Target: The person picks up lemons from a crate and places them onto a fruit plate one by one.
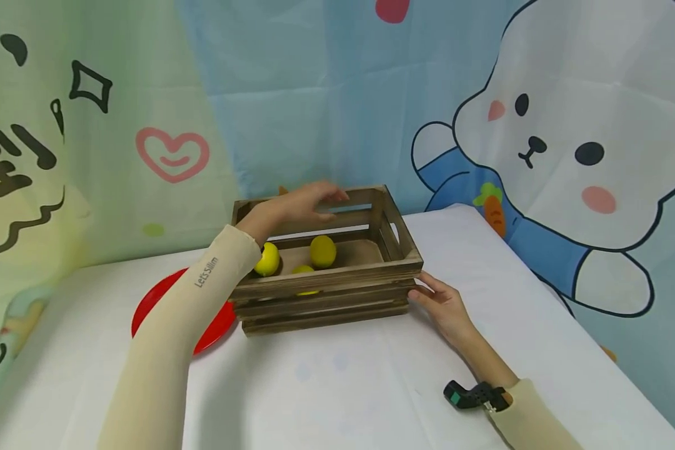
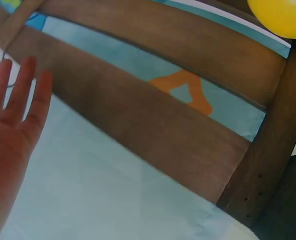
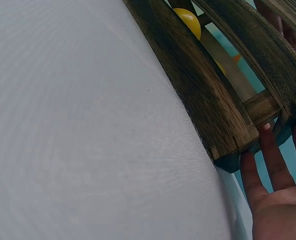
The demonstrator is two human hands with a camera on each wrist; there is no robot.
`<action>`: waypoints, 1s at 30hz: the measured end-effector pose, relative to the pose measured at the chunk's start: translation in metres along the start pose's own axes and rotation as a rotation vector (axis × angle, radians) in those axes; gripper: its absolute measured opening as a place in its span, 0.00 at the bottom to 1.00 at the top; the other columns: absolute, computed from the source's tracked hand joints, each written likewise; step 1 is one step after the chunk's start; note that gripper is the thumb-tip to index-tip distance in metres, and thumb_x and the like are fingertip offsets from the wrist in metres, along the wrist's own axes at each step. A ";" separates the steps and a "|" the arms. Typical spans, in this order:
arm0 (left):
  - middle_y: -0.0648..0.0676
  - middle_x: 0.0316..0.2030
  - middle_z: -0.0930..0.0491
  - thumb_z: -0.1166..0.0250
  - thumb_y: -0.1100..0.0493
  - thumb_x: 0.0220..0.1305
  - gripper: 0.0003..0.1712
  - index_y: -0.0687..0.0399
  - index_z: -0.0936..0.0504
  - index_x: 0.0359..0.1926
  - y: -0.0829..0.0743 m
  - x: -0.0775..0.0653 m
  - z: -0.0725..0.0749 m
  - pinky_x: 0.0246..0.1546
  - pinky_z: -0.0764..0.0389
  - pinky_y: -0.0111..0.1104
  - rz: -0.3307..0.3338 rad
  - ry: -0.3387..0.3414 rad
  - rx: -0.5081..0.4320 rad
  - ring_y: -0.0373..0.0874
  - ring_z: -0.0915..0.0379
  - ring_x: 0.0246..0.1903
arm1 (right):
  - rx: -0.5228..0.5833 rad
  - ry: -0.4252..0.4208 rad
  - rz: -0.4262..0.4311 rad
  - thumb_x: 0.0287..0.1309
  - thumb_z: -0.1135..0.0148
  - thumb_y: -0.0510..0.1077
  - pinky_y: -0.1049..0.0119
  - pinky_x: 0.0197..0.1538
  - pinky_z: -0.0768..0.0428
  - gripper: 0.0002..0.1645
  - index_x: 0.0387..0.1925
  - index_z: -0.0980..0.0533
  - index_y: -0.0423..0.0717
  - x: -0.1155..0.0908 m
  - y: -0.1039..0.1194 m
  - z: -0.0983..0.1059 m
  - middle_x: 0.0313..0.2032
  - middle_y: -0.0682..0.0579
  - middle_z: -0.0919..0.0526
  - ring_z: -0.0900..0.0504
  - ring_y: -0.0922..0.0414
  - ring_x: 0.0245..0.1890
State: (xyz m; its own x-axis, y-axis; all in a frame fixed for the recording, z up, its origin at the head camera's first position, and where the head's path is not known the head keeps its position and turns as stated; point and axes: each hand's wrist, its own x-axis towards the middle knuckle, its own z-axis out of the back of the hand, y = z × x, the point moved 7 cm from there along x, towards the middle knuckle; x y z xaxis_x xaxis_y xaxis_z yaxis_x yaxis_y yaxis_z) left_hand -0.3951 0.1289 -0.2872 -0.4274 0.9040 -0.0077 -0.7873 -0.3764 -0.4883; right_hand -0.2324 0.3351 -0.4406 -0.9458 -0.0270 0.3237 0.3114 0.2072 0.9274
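A brown slatted wooden crate (image 1: 326, 278) stands on the white table, with yellow lemons (image 1: 322, 252) inside it. Over the crate's back left part reaches my left hand (image 1: 309, 203), its fingers extended and holding nothing. In the left wrist view, the fingers of that left hand (image 2: 12, 110) are straight, beside a slat (image 2: 137, 120) of the crate. My right hand (image 1: 441, 306) is at the crate's front right corner, thumb on the front side and fingers at the end. The right wrist view has these fingertips (image 3: 265, 132) against the crate's end slats.
A red plate (image 1: 154, 294) lies left of the crate, partly hidden behind my left sleeve (image 1: 202, 300). White cloth (image 1: 337, 387) covers the table. A cartoon-printed curtain (image 1: 292, 94) hangs close behind the crate. A black band device (image 1: 475, 395) is on my right wrist.
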 end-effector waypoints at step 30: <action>0.58 0.73 0.48 0.40 0.62 0.69 0.38 0.41 0.44 0.75 0.050 -0.002 -0.077 0.60 0.29 0.47 0.260 0.617 0.235 0.56 0.44 0.68 | 0.007 0.023 -0.004 0.62 0.42 0.28 0.73 0.53 0.23 0.30 0.59 0.22 0.58 -0.001 0.002 -0.003 0.58 0.64 0.23 0.22 0.64 0.54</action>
State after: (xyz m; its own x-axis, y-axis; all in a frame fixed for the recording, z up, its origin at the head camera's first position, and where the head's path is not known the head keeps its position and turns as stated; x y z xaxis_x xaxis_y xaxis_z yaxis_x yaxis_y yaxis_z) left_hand -0.3992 0.1242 -0.3785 -0.3398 0.7025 -0.6253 -0.7986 -0.5667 -0.2027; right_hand -0.2305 0.3326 -0.4389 -0.9447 -0.0507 0.3240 0.3067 0.2136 0.9275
